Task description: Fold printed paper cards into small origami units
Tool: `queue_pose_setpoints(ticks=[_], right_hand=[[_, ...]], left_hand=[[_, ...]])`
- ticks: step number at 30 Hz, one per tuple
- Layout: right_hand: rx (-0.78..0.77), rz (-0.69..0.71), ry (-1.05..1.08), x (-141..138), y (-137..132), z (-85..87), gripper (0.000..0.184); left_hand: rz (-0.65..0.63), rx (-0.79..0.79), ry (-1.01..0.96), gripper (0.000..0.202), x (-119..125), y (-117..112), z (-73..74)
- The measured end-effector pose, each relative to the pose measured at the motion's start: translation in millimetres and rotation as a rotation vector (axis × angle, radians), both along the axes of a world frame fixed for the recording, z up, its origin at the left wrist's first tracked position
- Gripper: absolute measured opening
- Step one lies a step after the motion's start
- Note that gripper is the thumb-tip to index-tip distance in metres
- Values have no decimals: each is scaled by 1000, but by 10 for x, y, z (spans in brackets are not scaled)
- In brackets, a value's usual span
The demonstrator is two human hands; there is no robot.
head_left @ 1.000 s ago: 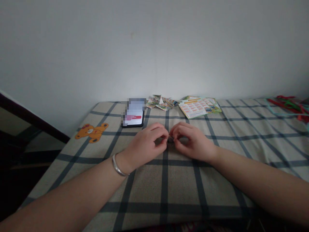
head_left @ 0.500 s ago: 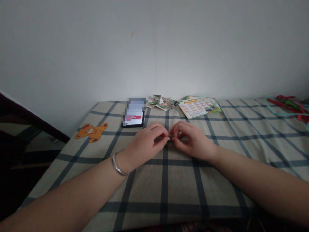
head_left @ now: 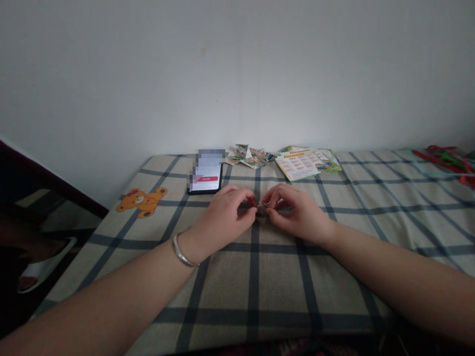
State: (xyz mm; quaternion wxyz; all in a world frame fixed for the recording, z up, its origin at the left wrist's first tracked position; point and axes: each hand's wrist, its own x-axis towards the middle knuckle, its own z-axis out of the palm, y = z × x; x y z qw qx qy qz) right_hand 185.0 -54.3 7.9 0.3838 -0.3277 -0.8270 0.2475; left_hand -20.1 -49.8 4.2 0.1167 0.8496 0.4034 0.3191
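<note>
A small, greyish-brown folded piece that looks like paper (head_left: 261, 209) is held just above the checked tablecloth. My left hand (head_left: 232, 212), with a silver bangle (head_left: 181, 250) at the wrist, pinches its left side between thumb and fingers. From the right, my right hand (head_left: 297, 212) grips the opposite edge in a similar pinch. The fingertips hide part of the piece, so its full shape cannot be made out.
A lit phone (head_left: 205, 173) lies beyond my left hand. By the wall are several folded printed papers (head_left: 252, 158) and a few printed sheets (head_left: 300, 164). A bear picture (head_left: 142, 201) is at left, colourful strips (head_left: 454, 163) at far right. Someone's sandalled foot (head_left: 46, 264) shows below the table.
My fingertips have moved slightly apart, and more of the small folded piece shows between them. A person's foot in a white sandal has come into view at lower left.
</note>
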Motion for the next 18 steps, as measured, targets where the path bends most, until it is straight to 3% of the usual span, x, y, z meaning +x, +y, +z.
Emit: queue_pose_setpoints(ticks=[5,11,18], right_hand=[[26,-57,50,8,21,-38,13],[-9,-75,120,7,28,-47,13],[-191,-112,236,27,85,-135,19]], left_hand=[[16,-18,23,17,7,-8,25],[33,-2,-82,25,-12,22,-19],[37,-77,-158,24,-29,35,-52]])
